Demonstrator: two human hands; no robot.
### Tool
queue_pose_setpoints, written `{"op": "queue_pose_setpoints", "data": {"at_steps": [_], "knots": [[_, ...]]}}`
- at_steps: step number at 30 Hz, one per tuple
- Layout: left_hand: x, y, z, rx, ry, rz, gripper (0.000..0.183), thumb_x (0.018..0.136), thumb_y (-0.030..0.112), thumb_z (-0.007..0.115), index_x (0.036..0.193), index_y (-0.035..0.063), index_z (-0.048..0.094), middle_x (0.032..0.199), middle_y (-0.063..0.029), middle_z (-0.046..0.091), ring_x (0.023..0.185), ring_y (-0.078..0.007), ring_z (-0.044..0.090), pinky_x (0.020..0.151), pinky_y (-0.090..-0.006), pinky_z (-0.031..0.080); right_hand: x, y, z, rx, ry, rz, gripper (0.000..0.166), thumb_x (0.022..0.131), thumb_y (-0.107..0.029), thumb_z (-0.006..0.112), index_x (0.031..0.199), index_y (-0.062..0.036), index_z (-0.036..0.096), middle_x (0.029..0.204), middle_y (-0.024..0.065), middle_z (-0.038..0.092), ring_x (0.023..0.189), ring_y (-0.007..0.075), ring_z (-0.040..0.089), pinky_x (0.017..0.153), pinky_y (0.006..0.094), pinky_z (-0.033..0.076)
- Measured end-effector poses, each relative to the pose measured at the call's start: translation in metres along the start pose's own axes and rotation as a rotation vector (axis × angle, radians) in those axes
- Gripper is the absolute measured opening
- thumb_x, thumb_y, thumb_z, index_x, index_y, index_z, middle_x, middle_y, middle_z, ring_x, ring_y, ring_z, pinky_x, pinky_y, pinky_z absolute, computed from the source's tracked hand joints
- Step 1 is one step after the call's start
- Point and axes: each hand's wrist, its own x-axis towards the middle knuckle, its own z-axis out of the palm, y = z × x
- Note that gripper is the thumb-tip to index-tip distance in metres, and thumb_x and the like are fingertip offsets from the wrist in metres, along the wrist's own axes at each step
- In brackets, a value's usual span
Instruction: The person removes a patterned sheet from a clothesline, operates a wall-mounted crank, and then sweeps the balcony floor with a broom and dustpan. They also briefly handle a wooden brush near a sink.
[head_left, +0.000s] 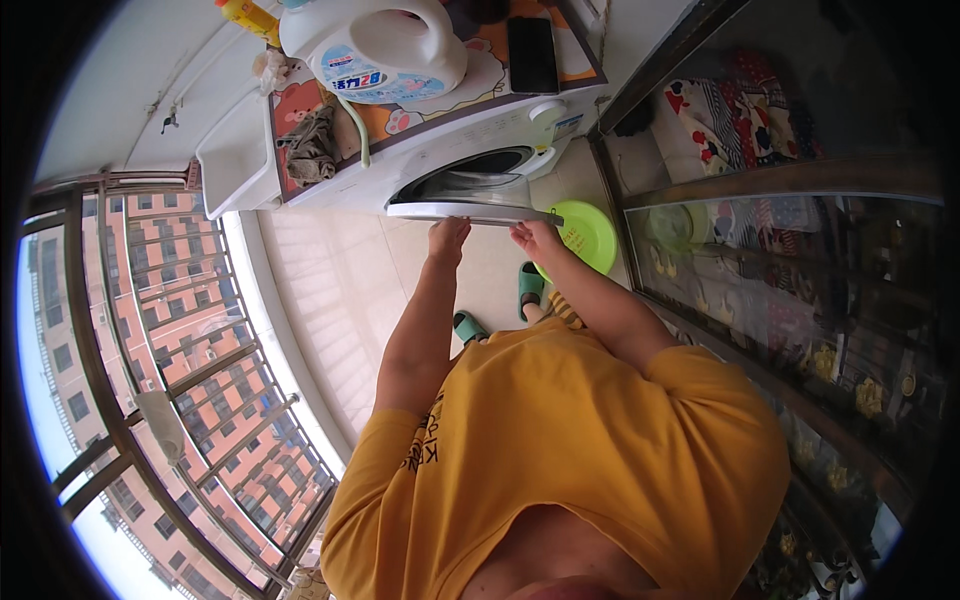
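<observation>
The round door (480, 213) of a white front-loading washing machine (450, 154) stands partly open, its clear glass bowl facing the drum opening. My left hand (450, 238) touches the left part of the door's rim. Against the rim's right part rests my right hand (535, 237), fingers bent and partly spread. How firmly either hand grips the rim cannot be made out, as the door hides some of the fingers. Behind the door the opening is dark, and its contents cannot be seen.
On the machine's patterned mat (480, 71) are a white detergent jug (375, 56), a black phone (533, 56) and a crumpled grey cloth (311, 146). A green basin (589, 236) sits on the floor at right. Barred windows (202, 300) stand left, glass panels (750, 247) right.
</observation>
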Motion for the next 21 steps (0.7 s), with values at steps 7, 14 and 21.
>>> {"op": "queue_pose_setpoints", "data": {"at_steps": [7, 14, 21], "knots": [[0.019, 0.023, 0.021, -0.122, -0.008, 0.019, 0.052, 0.086, -0.003, 0.048, 0.133, -0.0093, 0.029, 0.134, -0.0171, 0.040, 0.126, -0.0291, 0.040, 0.106, -0.0397, 0.034, 0.035, -0.044, 0.042, -0.065, -0.066, -0.085, 0.020, 0.087, 0.001, 0.049, 0.105, -0.0080, 0.050, 0.105, 0.0064, 0.055, 0.103, 0.0237, 0.055, 0.095, 0.0403, 0.043], [0.032, 0.034, 0.048, -0.407, -0.071, 0.041, 0.068, 0.083, -0.015, 0.034, 0.143, -0.0052, 0.005, 0.150, -0.0185, 0.013, 0.140, -0.0284, 0.015, 0.114, -0.0382, 0.020, 0.040, -0.058, 0.079, -0.055, -0.153, -0.262, 0.035, 0.082, 0.009, 0.045, 0.112, -0.0085, 0.049, 0.115, 0.0008, 0.050, 0.112, 0.0151, 0.046, 0.099, 0.0303, 0.035], [0.106, -0.030, -0.010, 0.397, -0.093, 0.806, 0.024, 0.087, 0.009, 0.044, 0.109, 0.0030, 0.051, 0.118, -0.0110, 0.051, 0.115, -0.0226, 0.046, 0.098, -0.0302, 0.038, 0.041, -0.055, 0.093, -0.093, -0.309, -0.283, 0.054, 0.078, 0.013, 0.044, 0.129, -0.0067, 0.043, 0.126, 0.0013, 0.047, 0.119, 0.0115, 0.043, 0.098, 0.0277, 0.035]]}}
